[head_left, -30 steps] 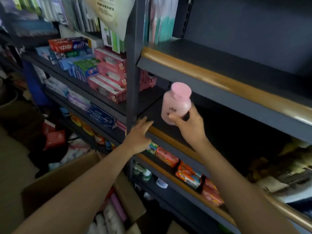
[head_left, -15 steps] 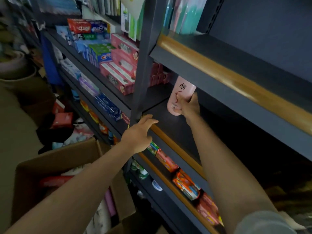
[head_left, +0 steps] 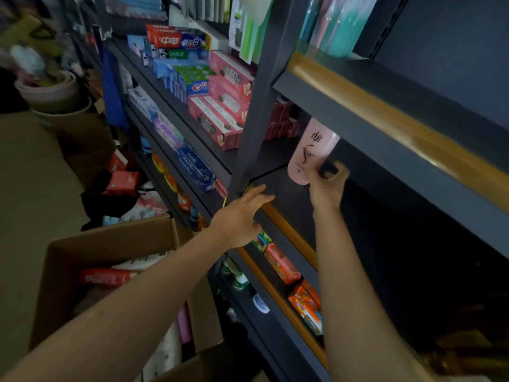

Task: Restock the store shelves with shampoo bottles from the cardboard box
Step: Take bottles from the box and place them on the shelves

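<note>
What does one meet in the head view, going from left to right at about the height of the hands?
Cardboard box → left hand, open at the shelf edge → pink shampoo bottle → right hand, holding the bottle's base → dark shelf interior.

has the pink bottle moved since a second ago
Yes. The pink bottle went from in front of the shelf edge to deeper in, under the upper shelf.

I have just one camera, on my head; it looks forward and down, close to the dark shelves (head_left: 358, 106) at 1 o'clock; the cardboard box (head_left: 110, 244) sits low at 8 o'clock; no second view.
</note>
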### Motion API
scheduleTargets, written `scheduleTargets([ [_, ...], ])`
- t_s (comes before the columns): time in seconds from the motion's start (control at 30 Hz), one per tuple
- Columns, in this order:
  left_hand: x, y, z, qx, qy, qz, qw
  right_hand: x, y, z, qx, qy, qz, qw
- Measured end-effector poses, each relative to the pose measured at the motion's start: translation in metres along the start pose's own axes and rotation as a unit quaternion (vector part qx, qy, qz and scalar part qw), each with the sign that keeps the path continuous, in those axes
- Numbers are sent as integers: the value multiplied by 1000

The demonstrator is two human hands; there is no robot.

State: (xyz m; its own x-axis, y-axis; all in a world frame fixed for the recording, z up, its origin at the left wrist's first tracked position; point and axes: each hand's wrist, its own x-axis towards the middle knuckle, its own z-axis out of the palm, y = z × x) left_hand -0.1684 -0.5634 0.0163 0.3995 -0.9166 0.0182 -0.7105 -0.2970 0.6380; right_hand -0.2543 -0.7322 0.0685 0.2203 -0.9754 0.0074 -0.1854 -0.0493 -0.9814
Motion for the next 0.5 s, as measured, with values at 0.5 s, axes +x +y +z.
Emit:
scheduleTargets([
  [0.5,-264,-262,63,140,129,-471,861,-253,225,131,-217,-420,232,850],
])
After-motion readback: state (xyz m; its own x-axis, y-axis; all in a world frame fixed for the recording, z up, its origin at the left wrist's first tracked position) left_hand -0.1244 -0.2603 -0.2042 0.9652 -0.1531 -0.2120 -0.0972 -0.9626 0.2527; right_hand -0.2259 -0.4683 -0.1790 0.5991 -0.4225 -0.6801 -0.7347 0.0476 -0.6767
